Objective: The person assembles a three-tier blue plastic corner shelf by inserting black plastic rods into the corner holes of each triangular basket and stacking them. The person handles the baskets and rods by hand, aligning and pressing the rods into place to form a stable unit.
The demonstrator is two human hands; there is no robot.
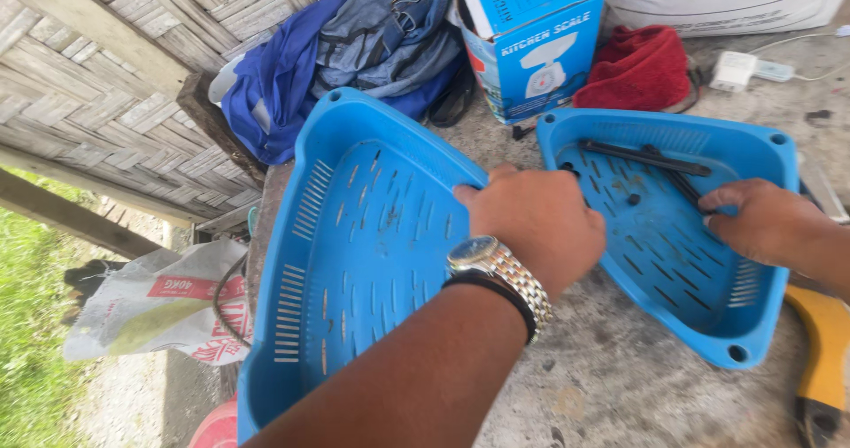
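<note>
Two blue slotted plastic corner trays lie on a rough concrete slab (620, 386). My left hand (531, 222), with a metal watch and a black band at the wrist, grips the right rim of the nearer, larger tray (354, 262). My right hand (761, 222) reaches into the second tray (673, 244), fingertips on a black rod. Several black rods (646, 158) lie inside that tray near its far wall.
A blue cardboard box (531, 41), a red cloth (642, 67), blue clothing (354, 50), a white charger (735, 70) and a white sack (726, 1) sit at the back. A yellow-handled tool (823, 359) lies at right. A woven bamboo wall (106, 85) stands left; a printed sack (159, 306) lies below.
</note>
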